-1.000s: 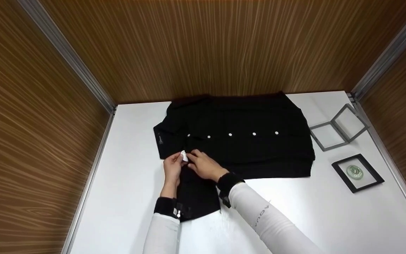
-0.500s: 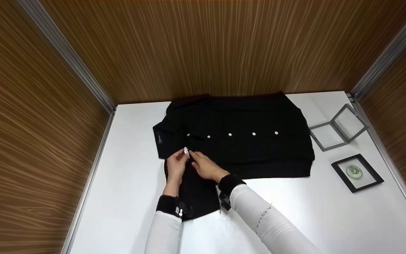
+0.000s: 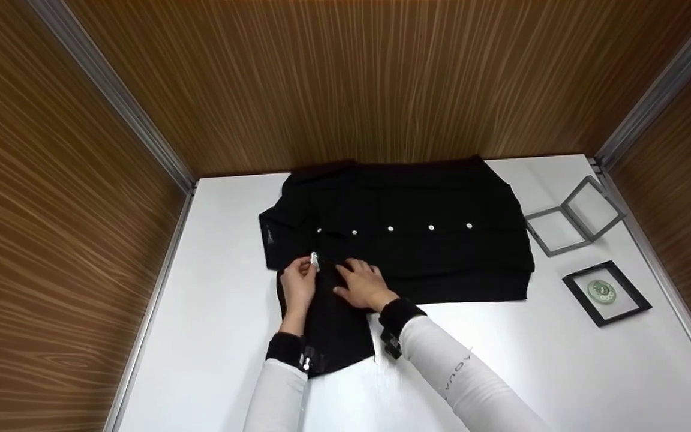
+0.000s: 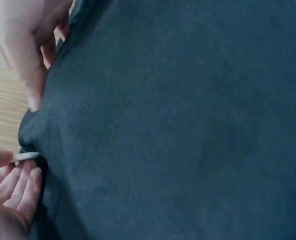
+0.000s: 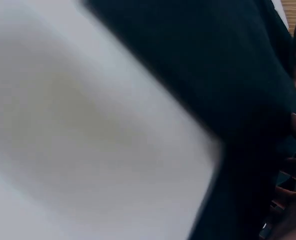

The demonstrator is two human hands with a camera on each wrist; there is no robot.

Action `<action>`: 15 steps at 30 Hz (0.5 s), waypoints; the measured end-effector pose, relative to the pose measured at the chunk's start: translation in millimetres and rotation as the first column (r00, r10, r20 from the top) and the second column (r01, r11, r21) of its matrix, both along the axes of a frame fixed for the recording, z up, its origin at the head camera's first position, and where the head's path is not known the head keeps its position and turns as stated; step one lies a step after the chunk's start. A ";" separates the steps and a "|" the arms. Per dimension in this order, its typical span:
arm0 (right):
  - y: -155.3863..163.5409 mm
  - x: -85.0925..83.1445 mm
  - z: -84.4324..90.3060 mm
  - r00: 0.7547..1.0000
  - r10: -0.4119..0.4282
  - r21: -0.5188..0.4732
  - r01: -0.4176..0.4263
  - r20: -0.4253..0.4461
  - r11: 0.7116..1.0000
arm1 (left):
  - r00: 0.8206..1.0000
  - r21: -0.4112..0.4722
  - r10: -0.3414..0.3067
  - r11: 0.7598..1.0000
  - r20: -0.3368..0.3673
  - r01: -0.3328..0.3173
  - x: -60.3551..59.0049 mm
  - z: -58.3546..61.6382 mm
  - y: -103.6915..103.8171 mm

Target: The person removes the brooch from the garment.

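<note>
1. The left hand [image 3: 297,287] pinches a small white tag [image 3: 314,260] at the near-left edge of the black shirt [image 3: 405,240]; the right hand [image 3: 364,287] lies flat and open on the cloth just right of it.
2. The shirt's long axis runs left-right across the white table [image 3: 561,372], with 5 buttons in a row.
3. The tag lies far of the left fingertips; the left hand is nearer.
4. At far right sit a grey frame [image 3: 574,217] and a black frame [image 3: 606,293].

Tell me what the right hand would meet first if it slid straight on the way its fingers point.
Probably only more black shirt: the right hand lies flat on it, fingers pointing towards the button row.
</note>
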State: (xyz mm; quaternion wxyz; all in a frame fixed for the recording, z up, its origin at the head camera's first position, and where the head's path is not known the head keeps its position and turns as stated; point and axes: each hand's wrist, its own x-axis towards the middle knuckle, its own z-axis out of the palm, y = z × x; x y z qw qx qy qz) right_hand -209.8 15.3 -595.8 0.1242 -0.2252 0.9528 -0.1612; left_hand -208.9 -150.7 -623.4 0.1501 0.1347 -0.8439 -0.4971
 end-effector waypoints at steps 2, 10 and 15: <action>3.0 0.8 -0.6 1.000 0.016 0.050 -0.016 -0.008 0.999 | 1.000 -0.037 -0.014 0.999 -0.003 0.014 0.4 0.3 -0.9; 8.8 -0.4 -4.7 0.998 0.066 0.124 -0.062 -0.025 0.990 | 0.995 -0.202 -0.079 0.977 -0.061 0.066 1.5 2.3 -4.2; 10.0 -0.9 -8.1 0.996 0.081 0.144 -0.076 -0.034 0.987 | 0.990 -0.393 -0.136 0.912 -0.025 0.115 3.2 8.1 -7.4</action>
